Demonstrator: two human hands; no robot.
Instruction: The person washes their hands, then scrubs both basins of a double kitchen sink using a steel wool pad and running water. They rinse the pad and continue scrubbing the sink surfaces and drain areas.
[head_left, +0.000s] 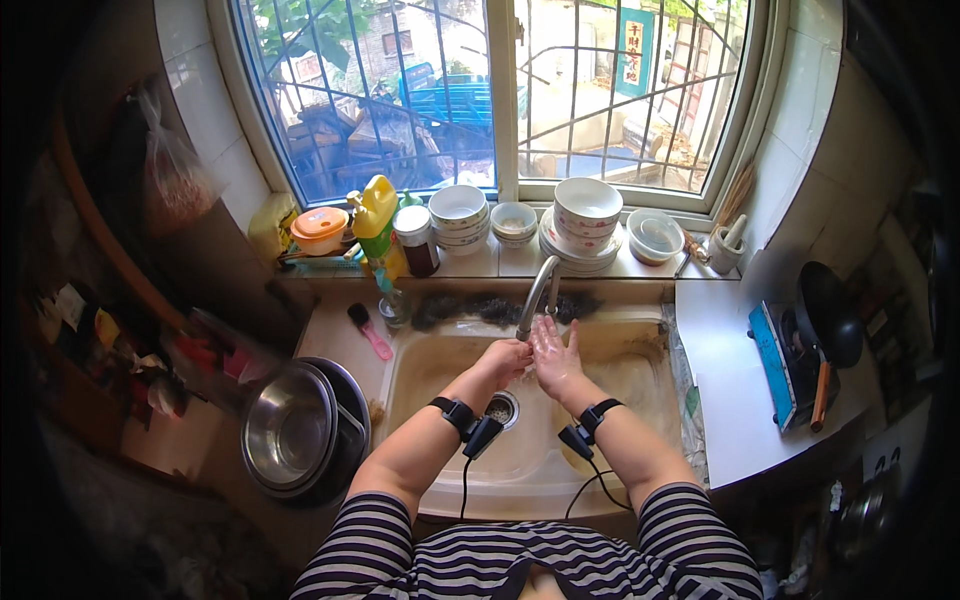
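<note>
Beneath the spout of a curved metal faucet (534, 296), my two hands are close together over a beige double-basin sink (435, 352). My right hand (556, 361) is wet, fingers apart and back facing up, with nothing in it. Beside it is my left hand (508, 361), fingers bent inward near the right hand's edge; their tips are partly hidden, and no object shows in it. Below the left hand lies the round metal drain strainer (502, 409). Black straps with small devices and cables circle both wrists.
Stacked bowls (459, 217), plates (581, 255) and a yellow jug (375, 214) line the windowsill. A pink-handled brush (369, 330) and a pump bottle (391, 304) stand left of the faucet. Metal basins (291, 427) sit left; a wok (829, 315) and blue-sided stove (772, 367) right.
</note>
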